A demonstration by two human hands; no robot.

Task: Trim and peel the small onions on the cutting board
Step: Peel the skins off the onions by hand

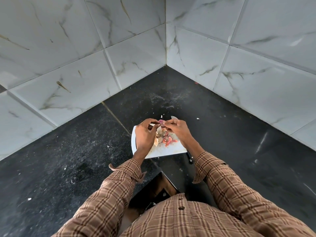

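A small purple onion (160, 121) is held just above the far part of the white cutting board (164, 151). My left hand (145, 134) and my right hand (177, 129) both pinch it with their fingertips, one from each side. Below the hands a heap of papery skins and pink trimmings (164, 139) lies on the board. Most of the onion is hidden by my fingers.
A black knife handle (190, 157) pokes out from under my right wrist at the board's near right corner. The board lies on a black speckled counter (85, 151) in a corner of tiled walls (165, 48). Small skin flakes (198, 118) dot the counter.
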